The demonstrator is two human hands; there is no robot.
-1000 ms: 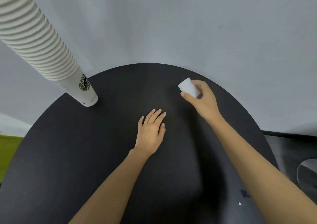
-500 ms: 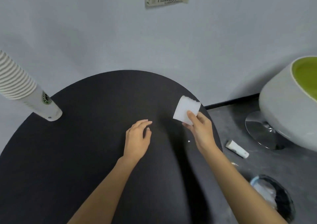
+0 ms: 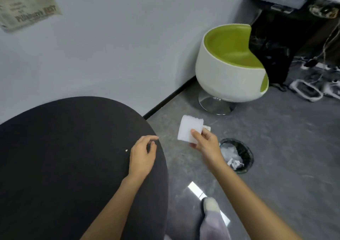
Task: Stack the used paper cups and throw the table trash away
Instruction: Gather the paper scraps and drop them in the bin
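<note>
My right hand pinches a white piece of paper and holds it off the table's right edge, above the grey floor. A round black trash bin with crumpled white paper inside stands on the floor just right of that hand. My left hand hovers over the right rim of the round black table, fingers loosely curled and holding nothing. A tiny white scrap lies on the table just left of it. The cup stack is out of view.
A white swivel chair with a green seat stands on the floor beyond the bin. Cables and dark equipment fill the far right corner. The grey wall runs close behind the table. My foot is on the floor below.
The view has swung right, losing the cup stack and bringing the chair and bin into sight. My right hand has carried the paper from over the table out past its edge, toward the bin.
</note>
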